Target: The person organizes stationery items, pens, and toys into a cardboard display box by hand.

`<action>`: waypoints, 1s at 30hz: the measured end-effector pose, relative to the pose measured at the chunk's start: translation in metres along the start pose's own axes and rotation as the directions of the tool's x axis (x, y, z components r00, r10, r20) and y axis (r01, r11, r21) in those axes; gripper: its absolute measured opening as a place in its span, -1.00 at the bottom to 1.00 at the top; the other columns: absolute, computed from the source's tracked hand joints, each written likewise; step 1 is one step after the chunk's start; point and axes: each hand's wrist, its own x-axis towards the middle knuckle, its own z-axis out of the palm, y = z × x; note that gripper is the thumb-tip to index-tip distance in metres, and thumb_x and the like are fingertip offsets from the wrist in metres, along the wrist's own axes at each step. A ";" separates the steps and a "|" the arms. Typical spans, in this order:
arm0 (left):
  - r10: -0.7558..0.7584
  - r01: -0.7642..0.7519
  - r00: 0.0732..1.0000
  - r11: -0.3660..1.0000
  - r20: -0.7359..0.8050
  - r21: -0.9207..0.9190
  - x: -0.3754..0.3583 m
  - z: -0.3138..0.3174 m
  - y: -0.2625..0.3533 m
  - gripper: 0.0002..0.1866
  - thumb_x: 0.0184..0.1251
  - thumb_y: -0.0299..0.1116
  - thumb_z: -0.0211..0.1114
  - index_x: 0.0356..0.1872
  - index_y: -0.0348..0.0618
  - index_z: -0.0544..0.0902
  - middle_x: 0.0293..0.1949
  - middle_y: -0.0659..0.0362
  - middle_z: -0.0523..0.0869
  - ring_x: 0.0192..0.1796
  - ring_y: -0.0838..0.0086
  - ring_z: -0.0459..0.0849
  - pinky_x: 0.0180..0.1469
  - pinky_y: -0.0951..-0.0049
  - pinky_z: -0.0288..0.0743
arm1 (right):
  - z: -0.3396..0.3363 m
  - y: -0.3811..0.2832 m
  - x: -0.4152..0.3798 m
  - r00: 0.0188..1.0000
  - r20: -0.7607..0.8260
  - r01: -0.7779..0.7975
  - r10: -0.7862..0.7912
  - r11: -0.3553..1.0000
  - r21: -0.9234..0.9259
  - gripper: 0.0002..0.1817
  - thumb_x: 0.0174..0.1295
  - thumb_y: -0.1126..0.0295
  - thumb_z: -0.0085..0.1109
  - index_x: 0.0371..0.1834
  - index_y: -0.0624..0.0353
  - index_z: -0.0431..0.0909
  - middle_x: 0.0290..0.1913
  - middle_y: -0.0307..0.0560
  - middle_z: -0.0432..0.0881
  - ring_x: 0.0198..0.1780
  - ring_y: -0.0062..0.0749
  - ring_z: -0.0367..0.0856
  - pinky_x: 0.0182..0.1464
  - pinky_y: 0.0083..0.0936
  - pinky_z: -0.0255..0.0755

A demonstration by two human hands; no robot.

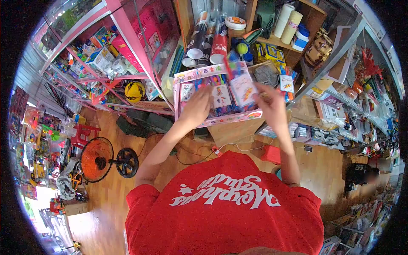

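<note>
A pink-edged display box [221, 121] lies open on the counter in front of me, filled with colourful small packs that carry white printed cards. My left hand [197, 106] is over the box's left half, against a pack with a white card [221, 96]; its fingertips are partly hidden among the packs. On the right, my right hand [272, 106] pinches the edge of a clear pack with a white card [244, 89], raised and tilted above the box. Another carded pack [287, 83] sits outside the box, to its right.
Behind the box stand tubes [219, 46], a tape roll [236, 23] and a yellow-green ball [242, 48]. Glass cases hold toys at left, with a yellow ball [134, 91]. An orange fan [97, 159] and a red stool [85, 135] are on the floor. A person [361, 176] is at far right.
</note>
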 end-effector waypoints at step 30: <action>-0.433 0.263 0.900 0.634 -0.052 -0.727 -0.049 0.009 -0.088 -0.12 0.18 -0.18 0.40 0.37 -0.42 0.09 0.35 -0.20 0.18 0.41 0.18 0.18 0.41 0.30 0.05 | 0.142 -0.025 0.012 0.926 0.376 0.205 -0.031 0.878 -0.432 -0.61 0.12 0.21 0.30 -0.08 0.26 0.62 0.13 0.19 0.43 0.16 -0.08 0.46 0.11 -0.14 0.34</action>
